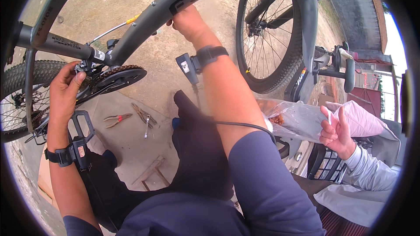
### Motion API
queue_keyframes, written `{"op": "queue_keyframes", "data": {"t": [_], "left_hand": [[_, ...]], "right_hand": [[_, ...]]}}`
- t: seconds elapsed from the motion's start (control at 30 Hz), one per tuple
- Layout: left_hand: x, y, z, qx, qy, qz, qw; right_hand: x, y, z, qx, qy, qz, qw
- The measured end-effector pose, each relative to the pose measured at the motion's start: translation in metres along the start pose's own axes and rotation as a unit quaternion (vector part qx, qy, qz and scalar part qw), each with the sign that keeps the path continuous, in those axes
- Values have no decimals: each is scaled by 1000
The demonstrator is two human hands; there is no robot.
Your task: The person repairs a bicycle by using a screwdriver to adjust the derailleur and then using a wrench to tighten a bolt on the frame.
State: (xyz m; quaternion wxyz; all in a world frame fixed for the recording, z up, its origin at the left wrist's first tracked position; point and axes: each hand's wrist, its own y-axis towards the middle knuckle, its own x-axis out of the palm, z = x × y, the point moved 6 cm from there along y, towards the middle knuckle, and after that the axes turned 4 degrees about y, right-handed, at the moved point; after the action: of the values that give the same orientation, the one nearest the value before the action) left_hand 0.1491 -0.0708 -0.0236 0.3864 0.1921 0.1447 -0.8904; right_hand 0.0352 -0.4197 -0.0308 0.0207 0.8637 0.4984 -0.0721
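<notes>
A dark grey bicycle frame (148,22) slants across the upper left. My left hand (64,88) is closed, its thumb and fingers pinching a small metal part that looks like the front derailleur (81,68), by the seat tube (59,45) and above the black chainring (127,78). Below that wrist is a flat pedal (84,126). At the underside of the thick down tube my right hand (190,25) has its fingers curled; the tube and the hand itself hide what they hold. A cable with a yellow end piece (132,19) runs beside the down tube.
Red-handled pliers (117,120), other pliers (142,112) and a wrench (147,126) lie on the ground between my legs. Another person's hand (337,131) is at the right, beside a clear plastic bag (297,120). The front wheel (271,35) stands at the upper right.
</notes>
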Motion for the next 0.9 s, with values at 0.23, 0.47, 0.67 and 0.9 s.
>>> {"op": "queue_keyframes", "data": {"t": [0.23,0.47,0.67,0.9], "left_hand": [[5,7,-15,6,-1,-16,1000],[-5,3,-18,13,-17,-16,1000],[10,0,22,-24,-15,-18,999],[4,-6,25,-12,-21,-11,1000]], "right_hand": [[-4,-11,-11,-207,-220,32,953],[11,-11,-17,-173,-254,-40,951],[-1,-4,-11,-225,-461,23,858],[11,10,-33,-321,-566,25,759]]}}
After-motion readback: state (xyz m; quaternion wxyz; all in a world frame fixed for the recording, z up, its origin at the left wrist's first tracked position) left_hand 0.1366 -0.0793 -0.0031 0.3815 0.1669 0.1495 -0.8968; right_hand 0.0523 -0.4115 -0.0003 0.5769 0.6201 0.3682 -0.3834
